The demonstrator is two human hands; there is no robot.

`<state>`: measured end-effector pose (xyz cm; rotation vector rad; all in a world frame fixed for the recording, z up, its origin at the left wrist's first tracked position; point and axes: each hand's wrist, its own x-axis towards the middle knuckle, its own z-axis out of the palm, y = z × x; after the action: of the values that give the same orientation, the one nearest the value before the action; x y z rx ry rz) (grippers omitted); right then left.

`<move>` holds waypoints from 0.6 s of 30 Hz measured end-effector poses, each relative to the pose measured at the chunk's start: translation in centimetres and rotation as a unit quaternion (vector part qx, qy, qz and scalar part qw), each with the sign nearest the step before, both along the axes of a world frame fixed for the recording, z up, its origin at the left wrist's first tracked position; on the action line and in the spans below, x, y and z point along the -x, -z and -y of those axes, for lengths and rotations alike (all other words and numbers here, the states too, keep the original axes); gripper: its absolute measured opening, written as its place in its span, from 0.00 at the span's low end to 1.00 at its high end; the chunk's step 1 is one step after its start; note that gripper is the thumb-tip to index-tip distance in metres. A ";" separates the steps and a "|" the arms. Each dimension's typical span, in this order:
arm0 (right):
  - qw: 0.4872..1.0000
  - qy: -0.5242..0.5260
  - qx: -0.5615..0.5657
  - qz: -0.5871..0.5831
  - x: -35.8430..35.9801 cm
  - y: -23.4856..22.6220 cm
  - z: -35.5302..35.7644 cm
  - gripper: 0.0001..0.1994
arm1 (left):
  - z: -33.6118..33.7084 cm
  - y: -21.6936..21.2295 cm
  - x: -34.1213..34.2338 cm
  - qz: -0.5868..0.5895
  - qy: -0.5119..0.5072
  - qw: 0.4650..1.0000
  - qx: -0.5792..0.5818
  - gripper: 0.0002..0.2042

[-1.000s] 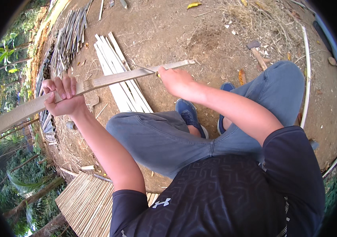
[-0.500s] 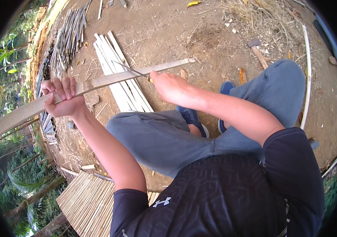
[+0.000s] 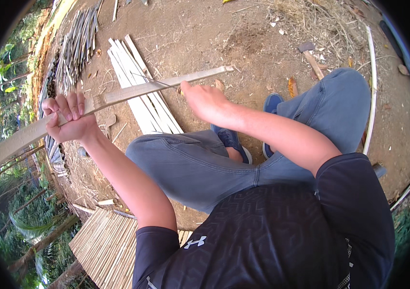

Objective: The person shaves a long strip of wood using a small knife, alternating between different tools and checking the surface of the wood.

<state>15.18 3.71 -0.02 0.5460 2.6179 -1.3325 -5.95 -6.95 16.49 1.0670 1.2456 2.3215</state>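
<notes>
Ground: bare brown dirt fills the upper half of the frame, with dry straw at the upper right.
Mat (image 3: 106, 243): woven bamboo panel at the lower left, lying flat beside the person's left arm.
Slat (image 3: 118, 98): long, flat, pale bamboo strip, running from the left edge across to upper centre; wide and weathered grey at the left end, narrower and paler toward the right tip. It is held in the air above the pile, tilted slightly up to the right.
Pile (image 3: 140, 91): pale split strips lying side by side on the dirt, upper centre, under the slat.
Bundle (image 3: 72, 53): thinner grey sticks heaped at the upper left.
Left hand (image 3: 68, 120): fingers curled tight over the slat's top edge, thumb beneath, gripping it at left of centre.
Right hand (image 3: 205, 98): closed in a fist at the slat's lower edge, upper centre; it grips a thin blade (image 3: 154, 81) that lies along the slat's face. The handle is hidden in the fist.
Hatchet (image 3: 311, 58): lies on the dirt at the upper right, well apart from both hands.
</notes>
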 end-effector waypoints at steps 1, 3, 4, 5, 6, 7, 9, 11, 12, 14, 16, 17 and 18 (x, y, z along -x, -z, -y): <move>1.000 0.019 -0.004 0.021 0.1 1.8 -0.7 0.12 | -0.4 -0.1 0.2 -0.008 0.011 1.000 0.001 0.05; 0.996 0.058 -0.020 0.062 0.1 6.2 -3.2 0.12 | -0.7 -0.3 0.2 -0.019 0.023 1.000 0.007 0.05; 0.997 0.047 -0.038 0.037 0.7 5.2 -3.0 0.12 | -0.3 -0.4 0.4 -0.025 0.026 0.999 0.012 0.05; 0.998 0.030 -0.052 0.022 0.7 3.5 -2.0 0.12 | 0.4 -0.3 -0.3 -0.010 0.023 1.000 0.014 0.05; 0.998 0.013 -0.065 0.006 0.7 2.7 -1.2 0.12 | 0.6 -0.1 -0.2 -0.009 0.020 1.000 0.013 0.05; 0.997 0.038 0.006 0.061 0.4 3.4 -1.9 0.13 | 0.2 -0.4 -0.2 -0.015 0.020 1.000 0.008 0.05; 0.989 0.054 0.056 0.130 -0.2 6.5 -3.9 0.13 | -0.7 -0.4 -0.1 -0.018 0.025 1.000 0.005 0.05; 0.993 0.025 0.042 0.103 0.0 4.7 -3.0 0.13 | 0.2 -0.4 -0.1 -0.022 0.025 0.999 0.008 0.05; 0.996 0.021 0.017 0.089 0.5 5.0 -3.0 0.13 | 0.4 -0.3 0.0 -0.024 0.025 0.999 0.009 0.05; 0.997 0.015 -0.036 0.063 0.6 5.7 -3.5 0.13 | -0.1 0.0 0.2 -0.019 0.008 1.000 0.005 0.05; 0.997 -0.005 -0.058 0.054 0.9 5.7 -3.0 0.12 | 0.5 0.5 0.8 -0.012 -0.028 0.999 0.015 0.05; 0.996 -0.013 -0.074 0.049 1.4 5.1 -2.6 0.12 | 1.0 0.5 1.0 -0.008 -0.034 0.999 0.015 0.06; 0.995 -0.021 -0.090 0.043 1.7 4.5 -2.5 0.12 | 1.2 0.5 1.3 -0.007 -0.025 1.000 0.011 0.06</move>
<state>13.47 6.18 -4.56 0.5558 2.6784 -1.0424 -7.23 -8.13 15.95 1.0595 1.3141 2.3345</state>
